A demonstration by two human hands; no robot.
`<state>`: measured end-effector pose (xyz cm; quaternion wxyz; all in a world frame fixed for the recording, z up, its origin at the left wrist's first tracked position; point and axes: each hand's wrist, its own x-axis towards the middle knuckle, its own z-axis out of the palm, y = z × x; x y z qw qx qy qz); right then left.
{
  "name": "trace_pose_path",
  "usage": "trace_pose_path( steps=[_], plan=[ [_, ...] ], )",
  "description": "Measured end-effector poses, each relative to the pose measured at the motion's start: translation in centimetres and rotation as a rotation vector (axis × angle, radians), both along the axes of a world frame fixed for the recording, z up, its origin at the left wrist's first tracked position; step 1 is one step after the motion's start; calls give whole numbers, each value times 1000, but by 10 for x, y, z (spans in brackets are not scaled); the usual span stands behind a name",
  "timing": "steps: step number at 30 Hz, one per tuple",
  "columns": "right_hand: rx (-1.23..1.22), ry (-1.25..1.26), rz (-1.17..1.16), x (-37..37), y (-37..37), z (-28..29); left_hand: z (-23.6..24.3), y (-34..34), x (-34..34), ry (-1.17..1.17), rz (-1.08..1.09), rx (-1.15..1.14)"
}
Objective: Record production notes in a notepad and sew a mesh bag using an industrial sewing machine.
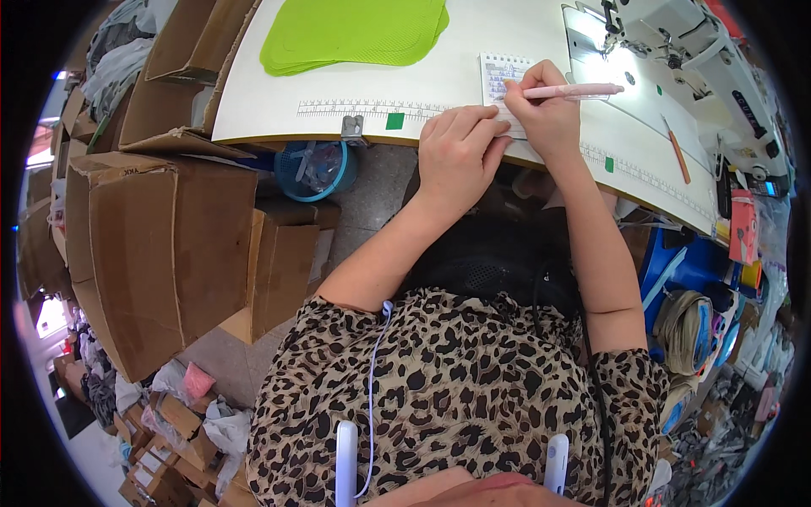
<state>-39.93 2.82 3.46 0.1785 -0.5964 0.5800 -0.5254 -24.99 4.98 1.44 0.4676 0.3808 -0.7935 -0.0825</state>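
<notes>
My right hand [545,110] is closed round a pink pen [591,89], held over the lined page of a small spiral notepad [498,66] with handwriting on it. Beside it, my left hand [456,152] lies at the notepad's lower left, fingers bent and pressed together on the paper. The notepad rests on a white worktable [338,89] near a measuring tape strip [329,108] along the front edge. Above and left of my hands lies a stack of bright green sheets [355,29].
A white sewing machine [726,93] and an orange-handled tool [676,152] occupy the table's right. Cardboard boxes [160,270] crowd the left side. Below the table sit a blue basket [296,177] and, at right, a blue container [659,258] with coiled bands [684,334].
</notes>
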Motion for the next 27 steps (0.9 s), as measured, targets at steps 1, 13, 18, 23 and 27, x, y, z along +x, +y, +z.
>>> trace_pose_path(
  steps=[1, 13, 18, 23, 27],
  plan=[
    [3, 14, -3, 0, 1, 1, 1, 0, 0, -7, 1, 3],
    [-47, 58, 21, -1, -1, -2, -2, -1, -1, -13, 0, -14],
    [-47, 44, 12, -1, 0, -2, -3, -1, -1, -21, 2, -12],
    [-33, 67, 21, -3, 1, -4, -7, -2, -2, -18, 11, -38],
    [-19, 78, 4, -1, 3, -4, -7, -2, -2, -17, 17, -40]
  ],
)
